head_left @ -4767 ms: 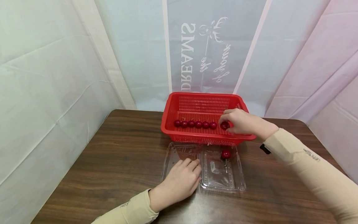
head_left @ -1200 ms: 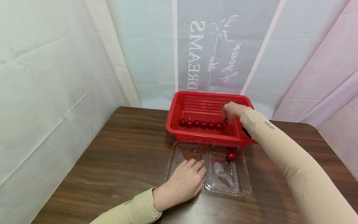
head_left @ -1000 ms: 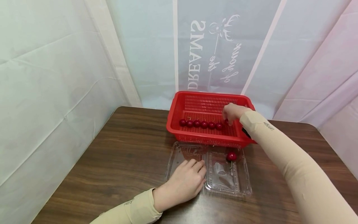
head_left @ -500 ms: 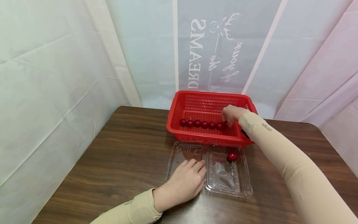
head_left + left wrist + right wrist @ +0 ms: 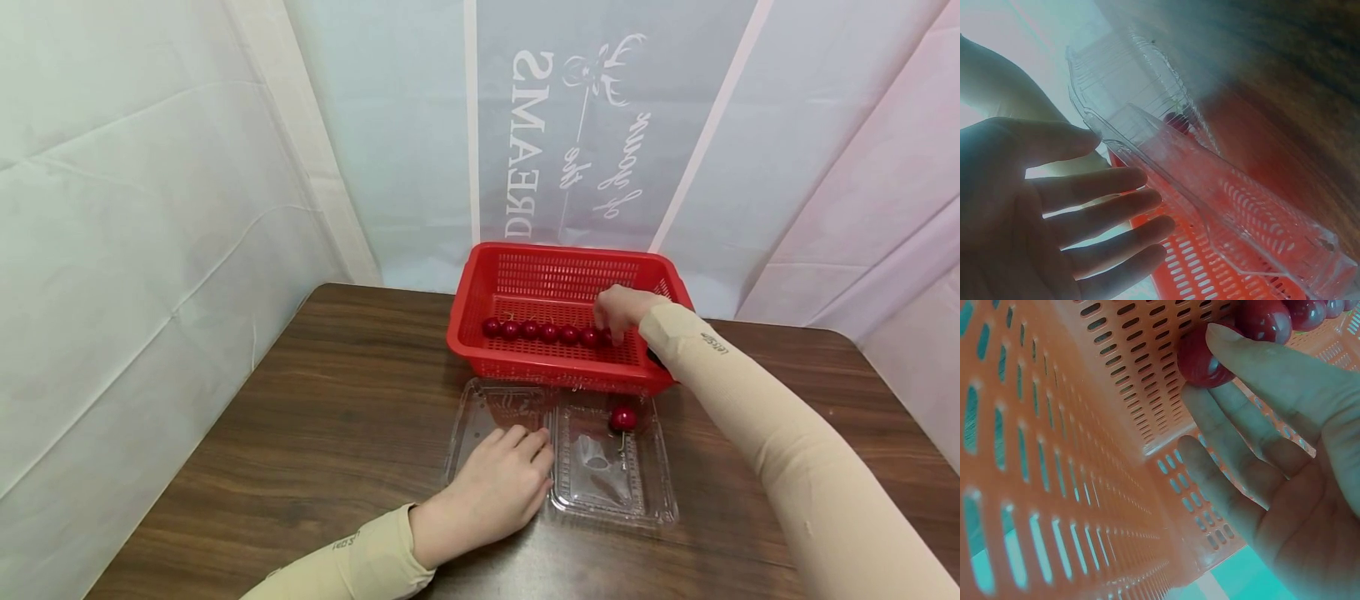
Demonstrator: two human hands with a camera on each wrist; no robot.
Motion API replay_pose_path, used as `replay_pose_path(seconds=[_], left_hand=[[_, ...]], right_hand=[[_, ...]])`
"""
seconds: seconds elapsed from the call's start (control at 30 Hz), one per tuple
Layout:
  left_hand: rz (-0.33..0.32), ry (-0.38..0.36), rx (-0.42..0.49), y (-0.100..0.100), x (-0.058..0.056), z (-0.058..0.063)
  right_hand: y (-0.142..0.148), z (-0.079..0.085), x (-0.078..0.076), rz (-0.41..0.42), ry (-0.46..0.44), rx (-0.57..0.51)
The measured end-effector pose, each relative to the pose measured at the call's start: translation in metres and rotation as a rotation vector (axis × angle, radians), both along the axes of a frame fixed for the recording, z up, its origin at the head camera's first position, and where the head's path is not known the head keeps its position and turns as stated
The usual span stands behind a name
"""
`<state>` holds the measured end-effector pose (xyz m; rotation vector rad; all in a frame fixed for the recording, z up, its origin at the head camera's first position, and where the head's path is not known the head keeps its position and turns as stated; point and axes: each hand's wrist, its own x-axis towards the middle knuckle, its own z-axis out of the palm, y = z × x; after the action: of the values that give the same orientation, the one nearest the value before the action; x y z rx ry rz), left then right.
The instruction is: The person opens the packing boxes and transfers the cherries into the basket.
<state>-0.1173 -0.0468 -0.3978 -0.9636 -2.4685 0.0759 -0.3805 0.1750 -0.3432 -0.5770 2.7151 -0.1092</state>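
Observation:
My right hand is down inside the red basket, pinching a dark red, glossy cherry between thumb and fingers. That cherry sits at the right end of a straight row of cherries, close against its neighbour. In front of the basket lies an open clear plastic clamshell box, with one stemmed cherry in the back right of its right half. My left hand rests over the box's left half, fingertips near the middle fold; in the left wrist view its fingers are relaxed and spread beside the clear edge.
The basket stands near the back edge of a dark wooden table, its slotted walls rising around my right hand. Behind the table hangs a pale curtain with printed lettering.
My right hand has shifted the cherry leftward until it joins the row's right end. The left hand stays on the box. The head view has turned slightly.

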Motion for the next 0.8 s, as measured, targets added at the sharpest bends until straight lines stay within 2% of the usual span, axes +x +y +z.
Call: replay_pose_path(seconds=[0.33, 0.7, 0.8], left_hand=[[-0.005, 0.025, -0.001, 0.0006, -0.0003, -0.0002], [-0.005, 0.015, 0.002, 0.0013, -0.0002, -0.0001], [-0.007, 0.015, 0.005, 0.0014, 0.0002, -0.0002]], right_hand=[[0.0001, -0.0051, -0.0047, 0.106, 0.029, 0.049], [0.0001, -0.0009, -0.0031, 0.087, 0.009, -0.002], [-0.0013, 0.0017, -0.0028, 0.104, 0.012, 0.007]])
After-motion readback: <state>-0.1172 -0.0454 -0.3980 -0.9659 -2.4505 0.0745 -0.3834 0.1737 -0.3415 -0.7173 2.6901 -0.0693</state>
